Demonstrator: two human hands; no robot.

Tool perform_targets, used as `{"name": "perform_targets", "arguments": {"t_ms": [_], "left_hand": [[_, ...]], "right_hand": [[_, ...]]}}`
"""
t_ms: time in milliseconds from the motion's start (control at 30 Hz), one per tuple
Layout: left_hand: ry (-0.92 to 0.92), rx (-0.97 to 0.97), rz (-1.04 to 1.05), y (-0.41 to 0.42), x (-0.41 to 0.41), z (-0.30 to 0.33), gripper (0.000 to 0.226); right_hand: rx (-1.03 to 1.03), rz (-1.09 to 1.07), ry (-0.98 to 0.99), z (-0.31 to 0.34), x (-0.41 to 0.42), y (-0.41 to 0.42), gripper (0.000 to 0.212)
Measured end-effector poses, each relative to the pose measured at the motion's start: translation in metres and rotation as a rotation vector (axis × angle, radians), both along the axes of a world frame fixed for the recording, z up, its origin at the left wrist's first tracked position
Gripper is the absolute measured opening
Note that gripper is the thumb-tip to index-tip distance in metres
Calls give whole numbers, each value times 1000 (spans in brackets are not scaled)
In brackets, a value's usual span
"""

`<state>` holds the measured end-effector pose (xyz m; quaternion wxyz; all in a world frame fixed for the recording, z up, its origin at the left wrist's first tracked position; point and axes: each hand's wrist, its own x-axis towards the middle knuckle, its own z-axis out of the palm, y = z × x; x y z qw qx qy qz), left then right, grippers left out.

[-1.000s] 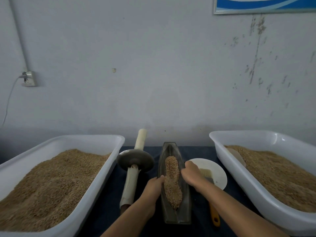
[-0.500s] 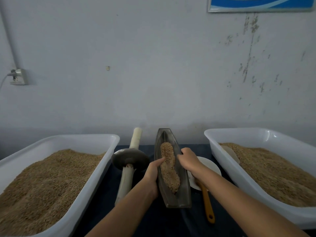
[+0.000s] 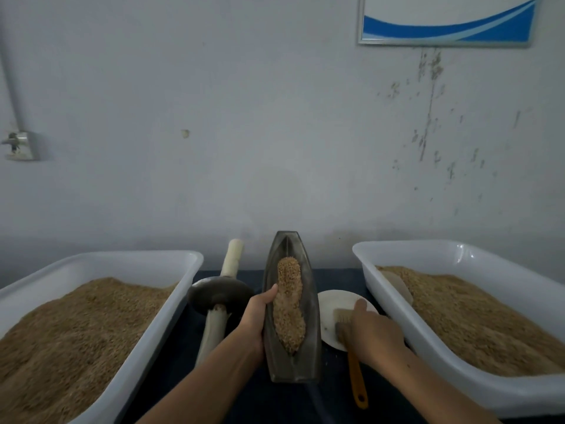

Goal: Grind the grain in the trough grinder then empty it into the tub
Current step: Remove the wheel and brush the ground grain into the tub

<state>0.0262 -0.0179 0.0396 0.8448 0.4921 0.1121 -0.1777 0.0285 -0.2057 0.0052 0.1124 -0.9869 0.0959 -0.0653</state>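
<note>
Two white plastic tubs (image 3: 189, 264) (image 3: 367, 255) of grain flank the dark boat-shaped metal trough grinder (image 3: 308, 304), which carries a ridge of ground grain (image 3: 289, 307). Left hand (image 3: 255, 319) grips its left rim. Right hand (image 3: 371, 330) covers the orange-handled brush (image 3: 356, 381); grip state cannot be determined.

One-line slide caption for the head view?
Left hand grips grain-filled trough grinder; right hand reaches the brush.
</note>
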Motion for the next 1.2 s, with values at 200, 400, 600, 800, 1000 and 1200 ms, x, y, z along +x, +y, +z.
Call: {"name": "perform_targets", "arguments": {"t_ms": [200,400,600,800,1000,1200], "left_hand": [[1,-3,28,1,-3,9,39],[-5,8,26,3,-12,5,34],[7,8,11,5,-18,3,34],[-9,23,15,5,-22,9,33],[-44,45,47,14,-23,35,28],[-153,91,117,50,-15,77,31]], "right_hand": [[-135,82,65,-11,-18,2,73],[-113,107,49,-18,-24,5,78],[53,93,28,-16,-24,-2,68],[632,154,-211,13,-24,0,40],[1110,279,-337,74,-26,32,21],[1150,428,-276,131,-26,71,14]]}}
